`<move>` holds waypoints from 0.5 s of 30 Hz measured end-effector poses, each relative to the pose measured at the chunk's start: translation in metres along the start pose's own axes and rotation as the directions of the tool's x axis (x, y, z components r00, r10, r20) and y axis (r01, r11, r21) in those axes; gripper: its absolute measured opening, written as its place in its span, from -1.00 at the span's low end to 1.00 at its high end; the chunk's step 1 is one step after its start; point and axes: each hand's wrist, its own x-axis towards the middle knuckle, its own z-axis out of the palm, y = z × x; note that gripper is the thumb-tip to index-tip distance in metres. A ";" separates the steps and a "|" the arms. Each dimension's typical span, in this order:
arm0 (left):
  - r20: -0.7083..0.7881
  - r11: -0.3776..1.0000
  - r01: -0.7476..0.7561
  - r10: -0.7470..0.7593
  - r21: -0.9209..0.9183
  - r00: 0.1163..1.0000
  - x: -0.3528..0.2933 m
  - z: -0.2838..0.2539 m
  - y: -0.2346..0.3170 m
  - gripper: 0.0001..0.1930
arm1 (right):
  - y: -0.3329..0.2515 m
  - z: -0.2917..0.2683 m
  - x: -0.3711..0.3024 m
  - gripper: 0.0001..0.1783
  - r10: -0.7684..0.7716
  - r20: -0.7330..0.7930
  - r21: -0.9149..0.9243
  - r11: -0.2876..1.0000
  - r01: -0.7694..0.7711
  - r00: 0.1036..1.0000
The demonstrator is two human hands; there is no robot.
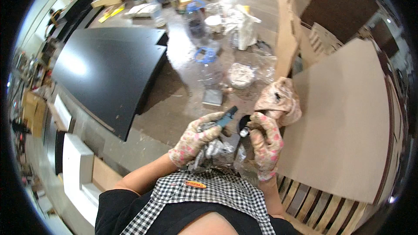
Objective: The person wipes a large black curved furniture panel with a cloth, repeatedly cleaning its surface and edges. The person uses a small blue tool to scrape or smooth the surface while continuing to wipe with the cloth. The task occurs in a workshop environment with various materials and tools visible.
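Note:
My left hand (198,135), in a pink-flowered work glove, grips a flat blue-grey piece with a dark tip (227,117), perhaps a scraper. Crumpled, grey-smeared plastic (215,150) lies just below that hand. Wearing a matching glove, my right hand (266,143) has its fingers curled in; what they hold, if anything, is hidden. Beside its fingertips shows a small black round thing (244,124) with a whitish bit under it. A stained, pinkish cloth (281,101) is bunched right behind the right hand. Ahead sits a small grey block (212,97).
A large black panel (109,69) lies at the left. Brown board (339,122) covers the right side above wooden slats (322,206). Clear bottles (207,69), a whitish-topped tub (241,75) and crumpled white cloth (244,26) crowd the worktable (163,122). White boxes (78,163) stand lower left.

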 end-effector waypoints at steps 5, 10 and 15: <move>-0.116 0.996 -0.028 0.038 0.083 0.993 -0.012 0.007 -0.005 -0.42 | -0.013 0.050 0.005 -0.46 0.233 0.202 0.407 0.864 -0.297 0.951; -0.101 0.899 -0.107 0.164 0.424 0.981 -0.029 -0.005 0.026 -0.36 | -0.003 0.076 0.013 -0.46 0.191 0.134 0.609 0.758 -0.233 0.972; -0.043 0.551 -0.394 0.618 0.736 0.785 -0.103 -0.087 0.115 -0.52 | -0.003 0.110 0.012 -0.45 0.095 -0.023 0.825 0.564 -0.035 0.995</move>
